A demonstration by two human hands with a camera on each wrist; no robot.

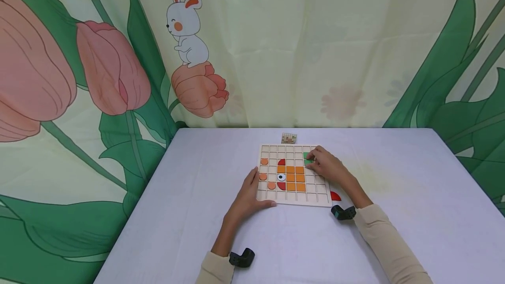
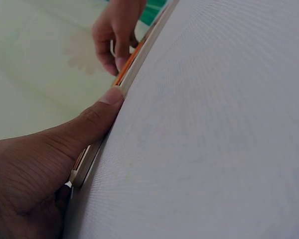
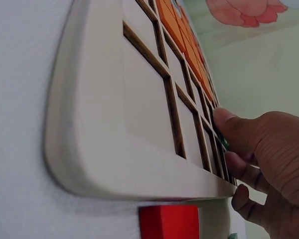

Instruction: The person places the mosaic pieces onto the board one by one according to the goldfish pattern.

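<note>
A wooden grid board [image 1: 292, 197] lies on the table. My left hand [image 1: 247, 198] rests at its near left corner, fingers straight along the left edge and the thumb [image 2: 92, 117] against the front edge. At the board's right side, my right hand [image 1: 326, 164] pinches a green piece [image 1: 307, 161] between thumb and curled fingers; they partly hide it. Orange square pieces [image 1: 295, 179] fill cells mid-board, with red rounded pieces [image 1: 281, 162] and a round eye piece [image 1: 281, 177] at their left. Orange discs [image 1: 271, 185] sit in cells farther left.
A red rounded piece [image 1: 335, 196] lies on the table beside the board's right edge. Behind the board is a small patterned card [image 1: 289, 138]. A white cloth [image 1: 177, 231] covers the table, and a printed curtain [image 1: 284, 56] hangs at its back.
</note>
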